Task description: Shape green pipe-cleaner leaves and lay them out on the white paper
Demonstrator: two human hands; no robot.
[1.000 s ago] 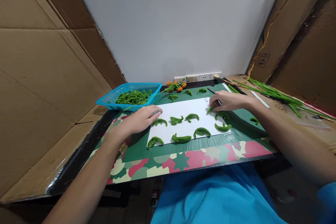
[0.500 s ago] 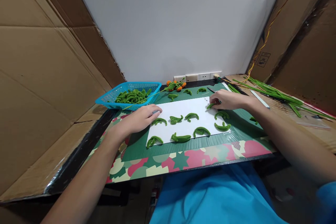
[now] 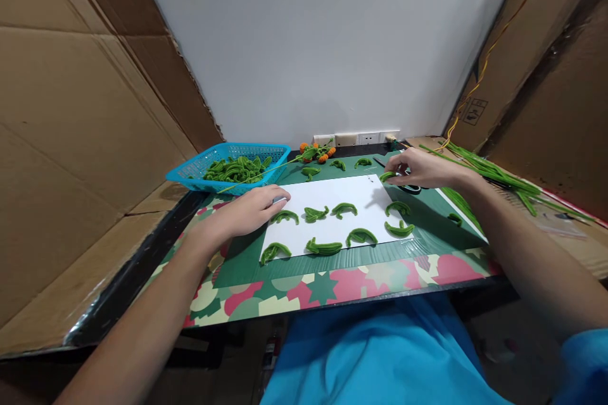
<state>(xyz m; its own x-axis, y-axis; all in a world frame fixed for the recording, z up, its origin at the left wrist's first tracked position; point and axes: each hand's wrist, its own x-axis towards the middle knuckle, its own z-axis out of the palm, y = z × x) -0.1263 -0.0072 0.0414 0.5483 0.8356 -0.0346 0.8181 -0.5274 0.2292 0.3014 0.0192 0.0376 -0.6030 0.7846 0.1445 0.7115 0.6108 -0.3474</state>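
My right hand (image 3: 418, 168) pinches a curved green pipe-cleaner leaf (image 3: 387, 176) just above the far right corner of a white sheet (image 3: 327, 193). Flat on the sheet's left edge lies my left hand (image 3: 260, 204), its thumb apart from the fingers and nothing visible in it. Near its fingertips is another green leaf (image 3: 285, 216). Several more such leaves, among them one in the front row (image 3: 323, 247) and one on the right (image 3: 399, 229), are spread over the sheet. Black-handled scissors (image 3: 411, 189) lie beneath my right hand, partly hidden.
A blue plastic basket (image 3: 183, 176) of green pipe-cleaner pieces stands at the back left. Orange flowers on a green stem (image 3: 323, 153) lie beside it. Loose green pipe cleaners (image 3: 494, 171) lie on the right. Cardboard walls (image 3: 90, 139) flank the table, with sockets (image 3: 368, 138) behind.
My right hand has lifted and moved away toward the sheet's far right corner, carrying the leaf, and the scissors' handles now show. My left hand stays on the sheet's left edge.
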